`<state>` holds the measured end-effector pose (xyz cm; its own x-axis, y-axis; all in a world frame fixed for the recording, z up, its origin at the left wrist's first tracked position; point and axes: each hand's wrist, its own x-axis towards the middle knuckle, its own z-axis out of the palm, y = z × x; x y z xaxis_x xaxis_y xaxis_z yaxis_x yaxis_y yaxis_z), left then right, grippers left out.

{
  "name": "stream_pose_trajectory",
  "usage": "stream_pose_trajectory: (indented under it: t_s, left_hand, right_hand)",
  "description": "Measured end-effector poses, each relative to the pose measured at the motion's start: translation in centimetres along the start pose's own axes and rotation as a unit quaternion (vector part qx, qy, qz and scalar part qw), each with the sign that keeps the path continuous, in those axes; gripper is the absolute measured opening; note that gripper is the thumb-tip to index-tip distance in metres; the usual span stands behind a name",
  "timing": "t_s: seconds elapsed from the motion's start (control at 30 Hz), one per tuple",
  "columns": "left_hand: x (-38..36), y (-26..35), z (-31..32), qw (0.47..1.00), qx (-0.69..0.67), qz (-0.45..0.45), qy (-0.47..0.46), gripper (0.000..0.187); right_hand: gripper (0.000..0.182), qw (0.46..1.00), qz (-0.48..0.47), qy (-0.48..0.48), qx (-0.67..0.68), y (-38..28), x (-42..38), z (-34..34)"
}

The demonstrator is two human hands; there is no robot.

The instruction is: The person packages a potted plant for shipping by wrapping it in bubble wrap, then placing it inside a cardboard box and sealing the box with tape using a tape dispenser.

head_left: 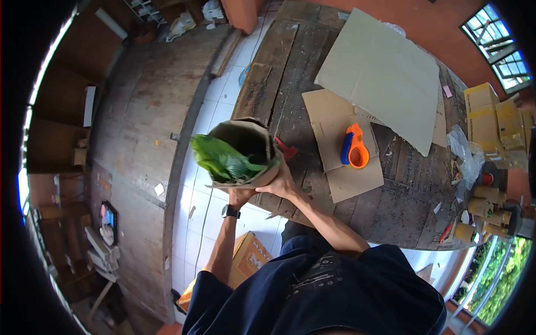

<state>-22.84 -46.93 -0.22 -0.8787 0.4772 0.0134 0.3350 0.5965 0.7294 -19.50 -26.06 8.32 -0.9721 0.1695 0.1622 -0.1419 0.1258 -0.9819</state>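
Observation:
Both my hands hold a many-sided cardboard container (261, 177), tilted so its dark open mouth shows. A crumpled green plastic bag (215, 159) lies in the mouth and hangs over its left rim. My left hand (241, 195), with a watch on the wrist, is closed on the lower side, its fingers partly hidden beneath. On the right lower side, my right hand (282, 183) wraps round the cardboard. Just behind the container, a red object (286, 148) lies on the wooden table, partly hidden. An orange and blue tape dispenser (355, 147) rests on brown cardboard (355, 184).
A large greyish cardboard sheet (385, 78) covers the table's far part. Clear plastic (466, 153), tape rolls (481, 207) and stacked boxes (484, 120) are at the right. Another wooden table (139, 111) stands left across the tiled floor (192, 218). A printed box (249, 259) sits below.

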Motion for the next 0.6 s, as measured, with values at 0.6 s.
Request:
stream_pose_trajectory:
  t_s: [0.6]
  left_hand:
    - [-4.9,26.4,30.4,0.922,-0.145,0.282,-0.223,0.105]
  right_hand:
    - [0.105,0.924,0.267,0.169,-0.217,3.8,-34.3,-31.3]
